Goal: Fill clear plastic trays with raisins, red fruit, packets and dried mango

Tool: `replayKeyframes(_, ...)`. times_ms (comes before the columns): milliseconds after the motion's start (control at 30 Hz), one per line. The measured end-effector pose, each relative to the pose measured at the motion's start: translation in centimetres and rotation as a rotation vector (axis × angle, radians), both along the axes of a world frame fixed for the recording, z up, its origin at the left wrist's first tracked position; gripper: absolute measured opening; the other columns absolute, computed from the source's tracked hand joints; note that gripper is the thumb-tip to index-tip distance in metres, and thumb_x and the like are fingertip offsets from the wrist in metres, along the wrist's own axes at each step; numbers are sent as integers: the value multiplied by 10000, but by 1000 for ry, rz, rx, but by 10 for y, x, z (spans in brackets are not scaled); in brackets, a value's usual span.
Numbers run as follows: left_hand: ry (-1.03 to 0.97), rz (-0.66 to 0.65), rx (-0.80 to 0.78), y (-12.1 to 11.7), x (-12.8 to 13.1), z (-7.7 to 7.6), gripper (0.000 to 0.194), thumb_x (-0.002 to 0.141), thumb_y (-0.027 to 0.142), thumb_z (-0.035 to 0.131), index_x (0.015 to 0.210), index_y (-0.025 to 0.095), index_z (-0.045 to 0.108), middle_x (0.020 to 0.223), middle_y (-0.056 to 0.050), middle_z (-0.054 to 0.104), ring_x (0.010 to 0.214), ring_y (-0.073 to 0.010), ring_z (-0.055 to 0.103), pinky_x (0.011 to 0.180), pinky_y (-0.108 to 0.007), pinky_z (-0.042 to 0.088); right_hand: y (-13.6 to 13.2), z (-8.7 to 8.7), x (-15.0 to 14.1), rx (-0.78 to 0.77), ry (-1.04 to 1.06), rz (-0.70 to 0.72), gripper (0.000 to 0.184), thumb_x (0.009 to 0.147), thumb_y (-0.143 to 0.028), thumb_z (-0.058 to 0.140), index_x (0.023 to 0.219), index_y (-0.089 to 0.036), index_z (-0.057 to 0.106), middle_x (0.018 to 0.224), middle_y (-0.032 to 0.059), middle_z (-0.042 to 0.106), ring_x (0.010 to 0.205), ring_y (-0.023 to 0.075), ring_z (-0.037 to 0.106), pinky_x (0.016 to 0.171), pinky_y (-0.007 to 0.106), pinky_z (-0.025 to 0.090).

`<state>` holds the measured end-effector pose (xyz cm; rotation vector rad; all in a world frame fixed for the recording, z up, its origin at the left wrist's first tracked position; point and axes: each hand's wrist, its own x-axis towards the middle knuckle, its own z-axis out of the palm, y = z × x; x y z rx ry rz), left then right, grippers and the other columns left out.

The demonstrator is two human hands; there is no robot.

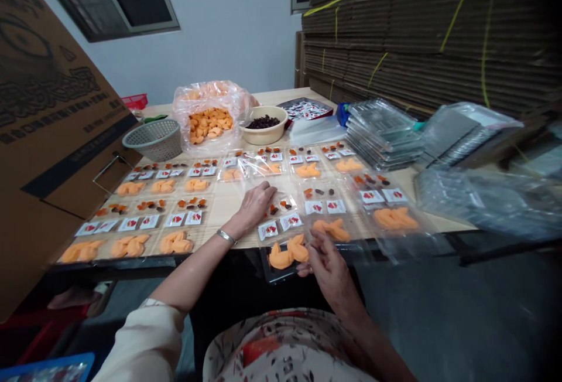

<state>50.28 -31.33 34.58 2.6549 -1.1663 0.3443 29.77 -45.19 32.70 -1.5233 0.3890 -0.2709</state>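
Note:
A clear plastic tray (273,276) lies in front of me, its near end over the table edge. It holds orange twisted snack pieces (287,252), two white printed sachets (279,227) and small orange and dark dried bits (281,205). At the tray's far end, my left hand (254,209) is closed, its fingertips together; what they pinch is hidden. My right hand (328,265) grips the tray's near right side, thumb by the orange pieces and fingers partly underneath. Similar filled trays (176,235) stand in rows on both sides.
Behind the rows stand a grey basket (153,139), a plastic bag of orange pieces (211,115), a bowl of dark bits (264,124) and a box of sachets (305,109). Stacked clear trays (384,130) fill the right. A cardboard box (48,136) leans in at left.

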Motion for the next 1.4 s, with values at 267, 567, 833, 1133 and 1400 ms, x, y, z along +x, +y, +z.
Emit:
replayKeyframes(267, 15, -66, -42, -3, 5, -1, 308, 998, 275, 371, 1037, 165, 656, 959, -83, 637, 795, -175, 601, 646, -271, 424, -1, -3, 0, 17, -2, 35, 524, 831, -535, 596, 1223, -190, 549, 934, 57, 652, 540, 175, 677, 533, 335, 618)
replayKeyframes(567, 87, -185, -173, 2, -25, 14, 312, 1002, 315, 392, 1074, 172, 660, 940, -66, 640, 806, -146, 617, 706, -244, 464, 9, -19, 10, 116, -43, 22, 516, 876, -524, 568, 1279, -213, 490, 985, 29, 602, 578, 131, 666, 570, 307, 624)
replayKeyframes(833, -10, -91, -126, 23, -30, 29, 246, 977, 239, 443, 1071, 191, 665, 933, -62, 632, 836, -164, 592, 718, -261, 457, 19, -19, 12, 169, -78, 40, 485, 865, -506, 581, 1256, -227, 514, 983, 13, 569, 616, 126, 666, 582, 294, 627)
replayKeyframes(1133, 47, -242, -243, 29, -30, 14, 267, 991, 251, 420, 1057, 159, 662, 956, -89, 640, 877, -165, 596, 773, -271, 478, 27, -23, 24, 150, -90, 59, 456, 859, -485, 578, 1232, -235, 494, 979, 9, 540, 651, 129, 647, 606, 317, 627)
replayKeyframes(1400, 126, -375, -375, 33, -50, 30, 259, 988, 281, 446, 1047, 147, 659, 917, -75, 626, 842, -146, 610, 767, -261, 503, 32, -8, 38, 136, -134, 72, 693, 741, -452, 731, 1314, -258, 393, 1039, 15, 568, 750, 149, 650, 727, 337, 608)
